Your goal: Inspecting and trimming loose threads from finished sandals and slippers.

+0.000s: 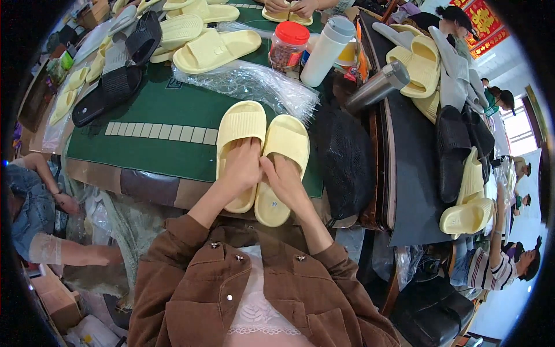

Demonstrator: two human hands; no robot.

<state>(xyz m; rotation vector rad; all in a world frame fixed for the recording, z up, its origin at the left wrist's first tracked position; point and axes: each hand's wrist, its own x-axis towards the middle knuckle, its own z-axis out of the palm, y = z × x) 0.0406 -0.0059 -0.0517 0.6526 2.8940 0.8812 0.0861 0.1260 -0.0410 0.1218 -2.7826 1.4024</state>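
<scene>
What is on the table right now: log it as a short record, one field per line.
left hand: left hand rests on the left pale yellow slipper
right hand: right hand rests on the right pale yellow slipper
slippers: side by side, toes pointing away, on the green table
behind them: clear plastic bags, red-lidded jar, white bottle
left side: black slippers
right side: steel flask, more yellow slippers

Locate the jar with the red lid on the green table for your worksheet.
In the head view, the jar with the red lid stands at the far side of the green table, just left of a white bottle, behind crumpled clear plastic bags.
</scene>
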